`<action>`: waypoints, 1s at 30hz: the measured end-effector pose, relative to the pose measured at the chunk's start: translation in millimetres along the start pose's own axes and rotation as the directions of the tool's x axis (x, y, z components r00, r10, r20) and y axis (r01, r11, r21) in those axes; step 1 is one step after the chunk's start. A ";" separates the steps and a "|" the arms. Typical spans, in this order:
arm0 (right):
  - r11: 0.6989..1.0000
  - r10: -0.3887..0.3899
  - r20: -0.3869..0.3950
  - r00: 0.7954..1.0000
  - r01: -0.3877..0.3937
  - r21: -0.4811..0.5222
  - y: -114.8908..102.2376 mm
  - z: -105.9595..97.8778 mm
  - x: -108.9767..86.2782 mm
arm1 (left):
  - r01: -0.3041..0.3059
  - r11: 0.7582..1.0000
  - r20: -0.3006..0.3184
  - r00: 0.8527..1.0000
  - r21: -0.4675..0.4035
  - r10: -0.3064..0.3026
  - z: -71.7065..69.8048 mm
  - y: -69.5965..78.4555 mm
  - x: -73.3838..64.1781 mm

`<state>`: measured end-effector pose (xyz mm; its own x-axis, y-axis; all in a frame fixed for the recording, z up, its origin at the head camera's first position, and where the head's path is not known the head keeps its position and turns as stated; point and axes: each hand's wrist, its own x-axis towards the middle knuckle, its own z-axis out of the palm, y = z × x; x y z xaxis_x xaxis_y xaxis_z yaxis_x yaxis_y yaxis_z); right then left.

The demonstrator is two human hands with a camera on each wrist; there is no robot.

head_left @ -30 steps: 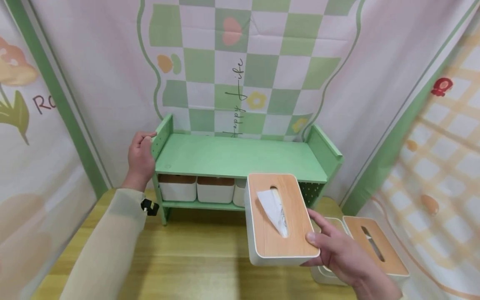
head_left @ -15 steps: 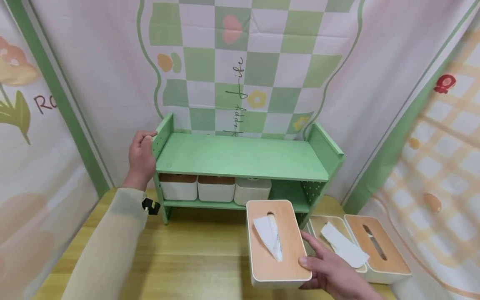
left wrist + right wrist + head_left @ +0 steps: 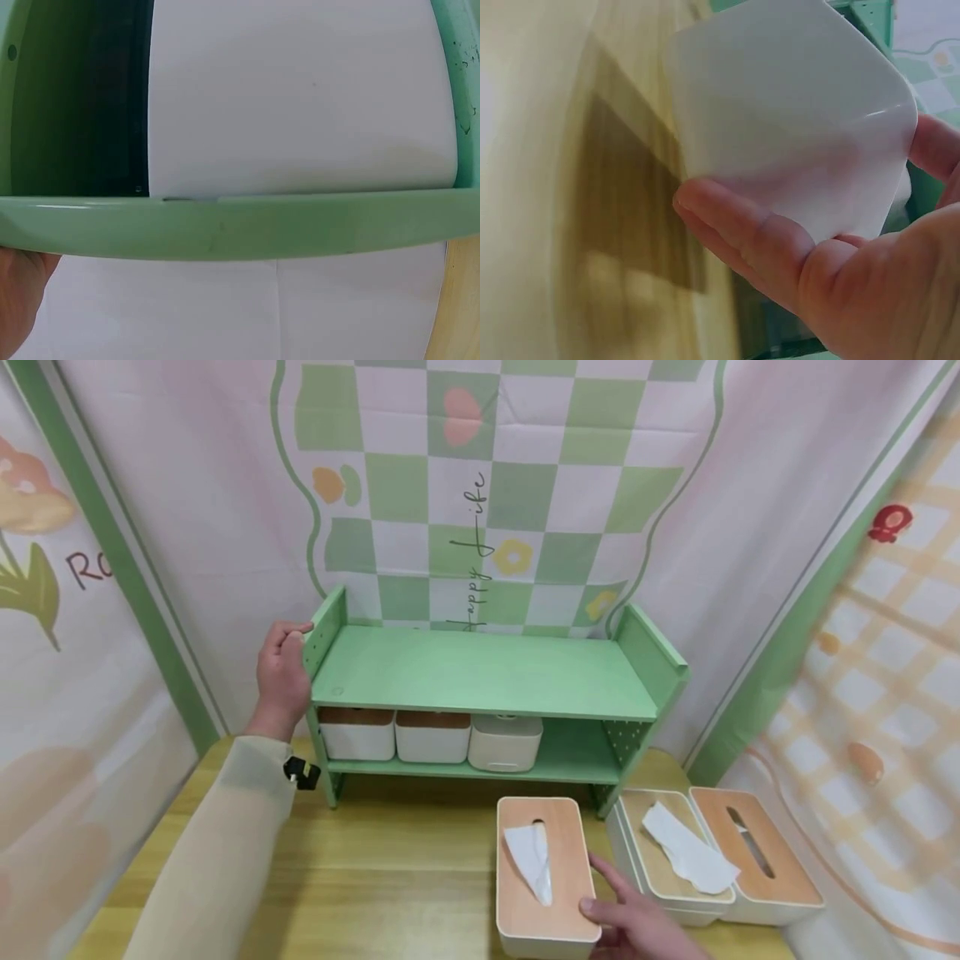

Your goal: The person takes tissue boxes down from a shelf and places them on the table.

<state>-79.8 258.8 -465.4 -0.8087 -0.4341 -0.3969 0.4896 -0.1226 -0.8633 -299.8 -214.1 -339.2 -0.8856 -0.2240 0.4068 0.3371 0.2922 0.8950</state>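
Observation:
My right hand [image 3: 639, 925] grips a tissue box [image 3: 546, 902] with a white body and a wood-look lid, a white tissue sticking out of its slot. In the right wrist view, fingers [image 3: 742, 232] and thumb span the box's white end, and a shadow falls on the tabletop beside it. My left hand [image 3: 283, 681] holds the left side panel of a green two-tier shelf [image 3: 480, 672]. On its lower tier stand a first white box [image 3: 357, 742], a second white box [image 3: 432, 743] and a cream box [image 3: 506, 745], side by side from the left.
Right of the shelf, on the wooden table [image 3: 405, 868], sit a tissue box with a light wood lid [image 3: 656, 872] and a loose tissue over it, and a tissue box with an orange-brown lid [image 3: 787, 868]. A patterned curtain [image 3: 517, 485] hangs behind the shelf.
My right hand has brought the tissue box down and toward me, away from the shelf front, uncovering the cream box. The left hand has stayed on the shelf's side panel.

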 end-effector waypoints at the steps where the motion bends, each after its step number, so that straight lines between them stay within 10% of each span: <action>1: 1.000 0.005 -0.014 1.000 -0.005 -0.003 1.9 -0.7 0.7 | 0.000 1.000 0.000 1.000 -0.001 0.000 -0.1 0.2 0.0; 30: 0.988 -0.031 -0.122 0.992 0.012 -0.152 28.5 -24.8 5.6 | -0.022 1.000 -0.010 1.000 -0.005 0.022 0.4 -1.2 0.4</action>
<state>-78.4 275.0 -499.9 -0.8573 -0.3178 -0.4050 0.4243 0.0092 -0.9055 -300.7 -214.3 -340.1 -0.8749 -0.2269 0.4278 0.3578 0.2926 0.8868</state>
